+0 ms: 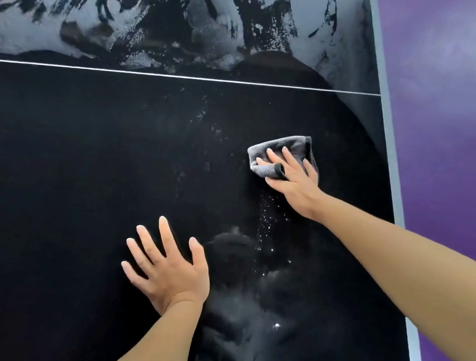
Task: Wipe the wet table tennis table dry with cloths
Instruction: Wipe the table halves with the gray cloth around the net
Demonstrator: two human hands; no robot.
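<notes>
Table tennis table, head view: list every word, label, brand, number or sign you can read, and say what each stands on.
None: no text can be read anywhere in this view.
The table shows only a plain white line and wet smears.
The grey cloth under the right hand shows no readable tag or print.
The left hand and the purple floor carry no markings.

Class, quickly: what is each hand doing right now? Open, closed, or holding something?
Left hand: open, fingers spread flat on the table.
Right hand: open, straight fingers pressing the grey cloth.
</notes>
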